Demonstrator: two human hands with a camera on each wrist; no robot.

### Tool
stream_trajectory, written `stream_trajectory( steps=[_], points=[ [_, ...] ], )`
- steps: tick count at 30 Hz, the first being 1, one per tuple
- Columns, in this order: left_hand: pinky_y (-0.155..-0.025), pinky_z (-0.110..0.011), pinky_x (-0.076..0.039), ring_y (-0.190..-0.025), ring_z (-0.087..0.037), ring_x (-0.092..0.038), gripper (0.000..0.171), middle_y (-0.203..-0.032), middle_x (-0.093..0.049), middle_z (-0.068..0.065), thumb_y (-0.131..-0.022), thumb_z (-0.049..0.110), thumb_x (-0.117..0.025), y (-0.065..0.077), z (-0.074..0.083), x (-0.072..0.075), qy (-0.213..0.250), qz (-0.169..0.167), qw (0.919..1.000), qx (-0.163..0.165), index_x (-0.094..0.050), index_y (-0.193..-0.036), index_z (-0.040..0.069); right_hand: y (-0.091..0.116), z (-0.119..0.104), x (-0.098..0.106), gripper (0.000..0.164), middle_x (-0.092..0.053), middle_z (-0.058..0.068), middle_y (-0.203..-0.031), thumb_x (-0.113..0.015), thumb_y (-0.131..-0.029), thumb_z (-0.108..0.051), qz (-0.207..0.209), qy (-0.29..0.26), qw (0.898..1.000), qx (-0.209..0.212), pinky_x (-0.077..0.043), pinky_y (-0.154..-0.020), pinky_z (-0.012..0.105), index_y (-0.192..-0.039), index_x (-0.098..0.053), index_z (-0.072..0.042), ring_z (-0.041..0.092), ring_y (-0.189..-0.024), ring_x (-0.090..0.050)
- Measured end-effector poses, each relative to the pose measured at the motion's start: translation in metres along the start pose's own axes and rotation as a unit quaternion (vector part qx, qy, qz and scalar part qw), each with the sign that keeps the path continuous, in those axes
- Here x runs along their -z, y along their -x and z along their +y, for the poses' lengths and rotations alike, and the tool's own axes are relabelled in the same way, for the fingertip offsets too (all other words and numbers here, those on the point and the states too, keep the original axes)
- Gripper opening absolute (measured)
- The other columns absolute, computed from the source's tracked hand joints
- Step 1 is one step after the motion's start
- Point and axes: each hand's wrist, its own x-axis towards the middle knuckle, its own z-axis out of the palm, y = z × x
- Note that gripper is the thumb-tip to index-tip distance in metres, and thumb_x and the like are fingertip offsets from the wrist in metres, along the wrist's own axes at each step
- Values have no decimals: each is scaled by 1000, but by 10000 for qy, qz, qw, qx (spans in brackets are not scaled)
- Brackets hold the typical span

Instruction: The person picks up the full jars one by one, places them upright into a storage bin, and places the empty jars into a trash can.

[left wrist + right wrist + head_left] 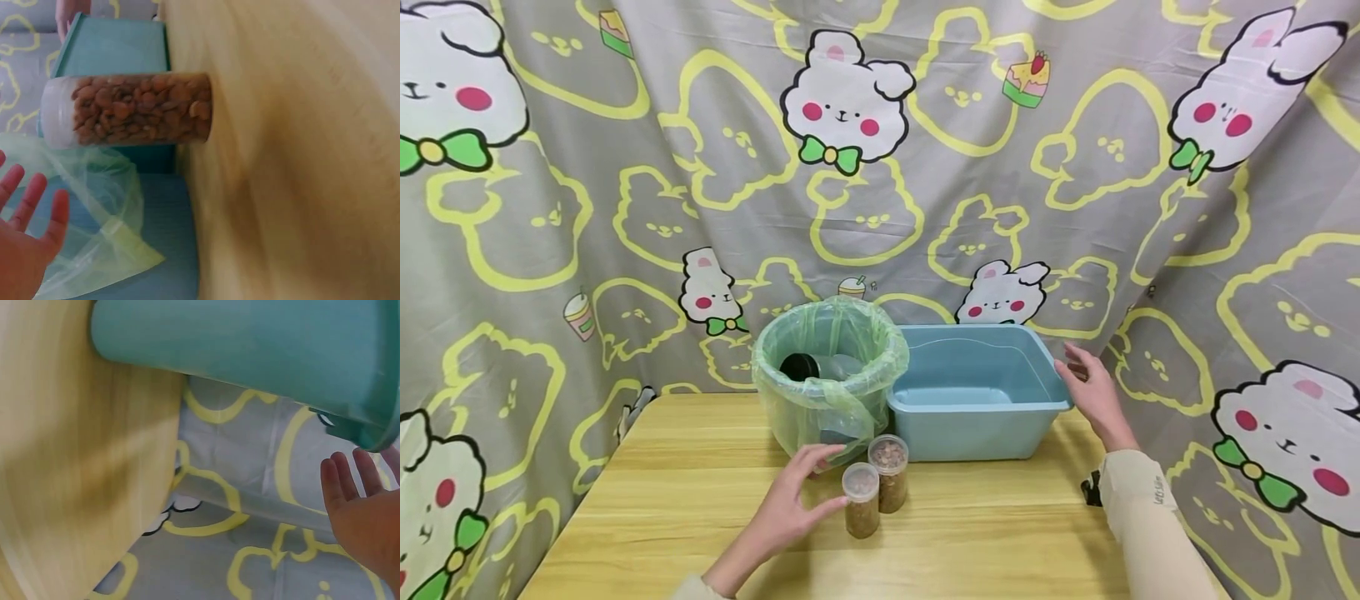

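Two clear jars of brown pellets with translucent lids stand upright on the table, a shorter front jar (862,518) and a taller back jar (891,487). My left hand (786,508) is just left of the front jar, thumb by its lid and fingers spread, holding nothing. In the left wrist view, a jar (140,109) shows its pellets close up. At the right end of a blue rectangular bin (970,435), my right hand (1093,396) has its fingertips right at the rim. The right wrist view shows relaxed fingers (369,469) below that rim.
A round blue bucket lined with a green plastic bag (831,417) stands left of the bin. Inside it lie a black round item (799,367) and clear plastic pieces. A patterned curtain (850,208) hangs behind the wooden table (700,467).
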Motion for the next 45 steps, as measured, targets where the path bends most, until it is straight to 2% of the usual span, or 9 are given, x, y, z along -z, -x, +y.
stream_trajectory(
  steps=[6, 11, 16, 22, 25, 29, 33, 40, 45],
  points=[
    [-93, -39, -57, -112, -27, -61, 74, -138, -58, -10, -83, 34, -87, 6, -3, -8, 421, -434, 9971, 460, -55, -148, 18, 0, 6, -6, 63, -36, 35, -154, -48, -110, -34, -98, 76, 9999, -101, -38, -114, 62, -159, -34, 3, 54, -140, -42],
    [-91, -42, -59, -114, -27, -62, 76, -143, -55, -14, -86, 33, -85, 8, -4, -15, 653, -739, 9919, 801, -51, -150, 14, 1, 10, -9, 65, -36, 34, -153, -44, -110, -40, -308, 251, 9990, -202, -39, -110, 63, -160, -32, 0, 54, -139, -41],
    [-89, -42, -59, -113, -22, -61, 75, -141, -56, -7, -87, 34, -84, 8, -6, -21, 708, -909, 9876, 1063, -50, -151, 15, 1, 12, -11, 65, -38, 33, -151, -44, -110, -41, -525, 341, 9974, -367, -42, -106, 63, -162, -32, -5, 51, -134, -44],
    [-89, -39, -60, -113, -15, -60, 73, -139, -57, -2, -87, 33, -84, 7, -9, -29, 560, -863, 9893, 1034, -50, -151, 19, -1, 15, -11, 59, -47, 34, -142, -44, -111, -33, -577, 543, 9956, -494, -52, -87, 52, -164, -30, -10, 48, -120, -54],
    [-88, -37, -60, -113, -13, -59, 72, -142, -56, -1, -88, 30, -84, 7, -10, -31, 469, -803, 9906, 1006, -51, -150, 20, -2, 16, -12, 58, -48, 34, -141, -42, -111, -32, -607, 610, 9950, -512, -52, -75, 40, -164, -29, -11, 43, -112, -56],
    [-86, -36, -60, -110, -14, -60, 68, -143, -56, -2, -90, 28, -81, 7, -12, -33, 445, -797, 9911, 972, -50, -150, 23, -3, 16, -13, 57, -52, 31, -129, -41, -111, -28, -616, 528, 9951, -558, -49, -63, 34, -164, -29, -12, 34, -90, -59],
    [-86, -37, -60, -107, -17, -62, 66, -142, -57, -3, -92, 28, -80, 7, -14, -33, 434, -845, 9907, 978, -49, -150, 23, -3, 16, -13, 56, -51, 25, -111, -40, -111, -24, -657, 347, 9951, -659, -50, -54, 35, -165, -28, -13, 24, -65, -53],
    [-87, -36, -60, -109, -19, -64, 70, -139, -61, -5, -90, 28, -81, 7, -14, -35, 344, -949, 9894, 1040, -46, -150, 26, -3, 15, -14, 56, -50, 26, -111, -39, -111, -22, -687, 303, 9952, -629, -52, -55, 36, -165, -28, -13, 25, -67, -53],
    [-88, -36, -60, -112, -21, -64, 70, -139, -61, -5, -91, 27, -80, 7, -14, -36, 418, -1011, 9880, 1091, -45, -151, 21, -4, 16, -15, 56, -50, 27, -115, -38, -111, -23, -719, 269, 9949, -647, -52, -56, 36, -165, -26, -13, 27, -70, -54]
  ],
)
